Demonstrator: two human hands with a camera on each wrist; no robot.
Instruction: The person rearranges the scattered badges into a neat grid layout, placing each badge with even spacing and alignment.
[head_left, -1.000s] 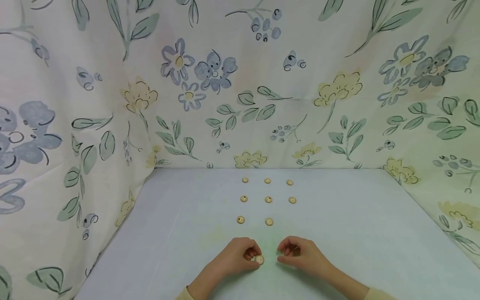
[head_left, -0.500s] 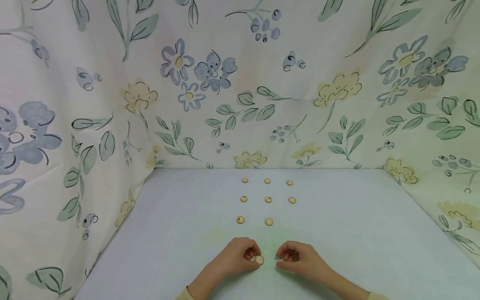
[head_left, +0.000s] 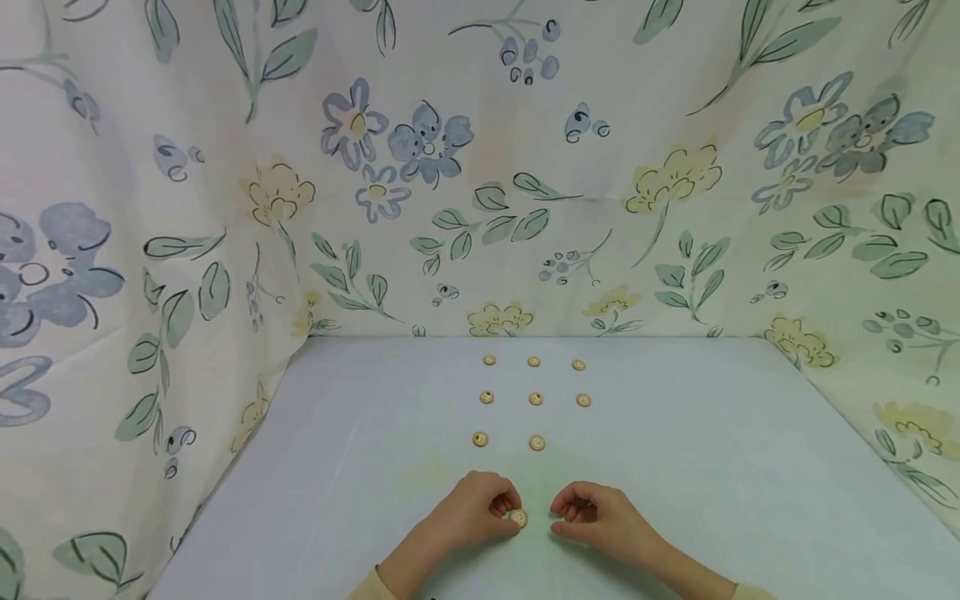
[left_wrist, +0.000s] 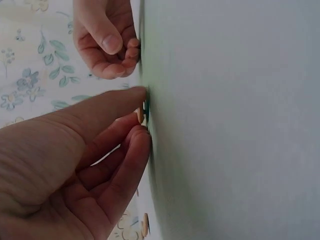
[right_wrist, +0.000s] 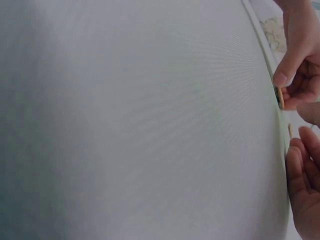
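Between the thumb and fingers of my left hand [head_left: 480,510] is a round beige button [head_left: 518,518], pinched by its edge close over the table. Seen side-on in the left wrist view, that button [left_wrist: 140,114] is a thin disc at the fingertips. My right hand [head_left: 600,517] is just to its right, fingers loosely curled, with a gap between thumb and fingertips and nothing held. The right wrist view has the left hand [right_wrist: 299,60] at upper right and the right hand [right_wrist: 306,175] below it.
Several similar buttons lie beyond the hands in rough rows; the nearest are one button [head_left: 537,443] in front and another [head_left: 481,439] to its left. They lie on a pale table [head_left: 712,458]. Floral cloth [head_left: 480,167] hangs behind it and along both sides.
My right hand has shifted slightly left, closer to the left hand. The left hand keeps its pinch on the button, almost still. The buttons in rows lie as before.
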